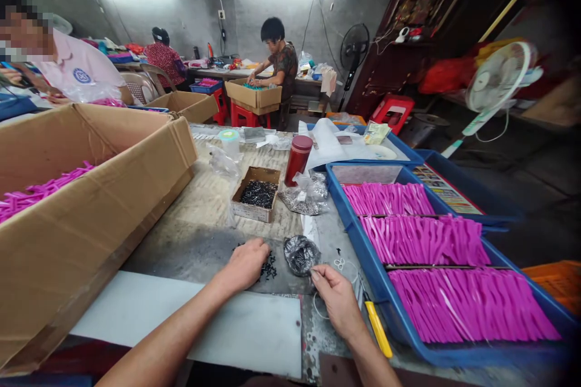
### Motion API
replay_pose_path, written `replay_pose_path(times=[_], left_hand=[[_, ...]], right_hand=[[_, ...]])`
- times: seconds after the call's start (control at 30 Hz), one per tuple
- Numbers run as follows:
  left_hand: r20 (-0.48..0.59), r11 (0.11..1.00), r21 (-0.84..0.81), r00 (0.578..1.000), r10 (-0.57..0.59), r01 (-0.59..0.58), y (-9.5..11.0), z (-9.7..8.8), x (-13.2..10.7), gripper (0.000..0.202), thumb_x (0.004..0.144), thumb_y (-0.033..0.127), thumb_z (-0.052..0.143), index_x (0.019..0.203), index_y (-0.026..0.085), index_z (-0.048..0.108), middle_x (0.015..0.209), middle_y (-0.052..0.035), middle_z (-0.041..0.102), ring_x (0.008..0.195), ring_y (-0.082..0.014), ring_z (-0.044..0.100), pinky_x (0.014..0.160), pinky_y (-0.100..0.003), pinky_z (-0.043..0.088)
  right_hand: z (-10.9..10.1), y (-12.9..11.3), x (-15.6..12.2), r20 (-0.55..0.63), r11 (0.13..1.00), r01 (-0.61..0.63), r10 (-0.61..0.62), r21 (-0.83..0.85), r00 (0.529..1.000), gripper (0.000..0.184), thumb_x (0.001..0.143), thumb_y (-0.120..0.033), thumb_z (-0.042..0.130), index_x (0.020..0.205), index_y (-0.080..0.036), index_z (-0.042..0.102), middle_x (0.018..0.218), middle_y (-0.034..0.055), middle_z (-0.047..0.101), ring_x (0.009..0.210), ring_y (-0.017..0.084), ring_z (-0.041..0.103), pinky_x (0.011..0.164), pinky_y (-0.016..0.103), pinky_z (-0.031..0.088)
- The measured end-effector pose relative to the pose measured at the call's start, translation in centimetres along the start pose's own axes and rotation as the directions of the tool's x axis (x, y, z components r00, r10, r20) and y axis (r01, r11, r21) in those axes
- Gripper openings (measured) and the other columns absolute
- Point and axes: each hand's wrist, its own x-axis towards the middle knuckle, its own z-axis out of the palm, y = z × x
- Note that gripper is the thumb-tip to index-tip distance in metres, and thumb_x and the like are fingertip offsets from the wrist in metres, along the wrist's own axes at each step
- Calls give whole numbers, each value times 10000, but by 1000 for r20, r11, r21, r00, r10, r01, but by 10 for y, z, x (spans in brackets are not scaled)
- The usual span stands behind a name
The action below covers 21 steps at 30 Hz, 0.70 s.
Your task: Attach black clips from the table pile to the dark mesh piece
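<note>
My left hand (249,263) is curled palm down at a pile of small black pieces (269,267) on the dark tabletop. Its fingertips are partly hidden, so whatever they hold cannot be made out. Beside the pile sits a small round dish (301,255) covered in crinkled clear plastic, with dark thin pieces inside. The thumb and forefinger of my right hand (336,297) are pinched together at the dish's near right rim. Farther back, a small open cardboard box (252,210) contains many more black pieces.
A large carton (113,187) of magenta strips stands at left. On the right, a blue tray (347,211) holds rows of magenta strips (472,302). A yellow-handled tool (377,329) lies beside it. A red cylinder (298,161) stands behind plastic bags (308,193). Several people work beyond.
</note>
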Motion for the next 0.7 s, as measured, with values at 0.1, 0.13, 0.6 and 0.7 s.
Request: replay_pose_path(times=[0.1, 0.13, 0.6, 0.7], left_hand=[[-39, 999, -43, 999, 21, -23, 3, -5, -3, 132, 709, 172, 389, 629, 185, 493, 650, -12, 473, 631, -157, 413, 569, -223, 270], [-45, 997, -69, 999, 22, -25, 5, -8, -3, 139, 721, 183, 376, 637, 184, 487, 632, -2, 461, 617, -147, 406, 566, -218, 271], [14, 751, -638, 977, -211, 172, 12, 12, -20, 69, 637, 201, 471, 616, 136, 478, 504, 52, 394, 472, -69, 345, 448, -163, 267], [38, 719, -669, 976, -216, 185, 17, 13, -24, 65, 623, 185, 479, 619, 126, 505, 498, 51, 397, 474, -68, 342, 447, -162, 267]], right_hand=[[-2, -2, 3, -24, 999, 23, -24, -48, 999, 200, 710, -328, 475, 655, -148, 545, 512, -33, 432, 498, 108, 385, 480, 207, 322], [-3, -3, 5, -30, 996, 36, -39, -79, 999, 197, 712, -320, 471, 670, -146, 552, 524, -26, 455, 509, 113, 405, 488, 209, 334], [12, -14, 39, 287, 309, 309, -115, -899, 951, 175, 746, -129, 405, 737, -175, 573, 772, 58, 597, 739, 183, 536, 636, 274, 312], [15, -16, 41, 310, 250, 326, -104, -912, 945, 171, 745, -116, 402, 737, -176, 562, 767, 60, 595, 723, 189, 533, 614, 288, 283]])
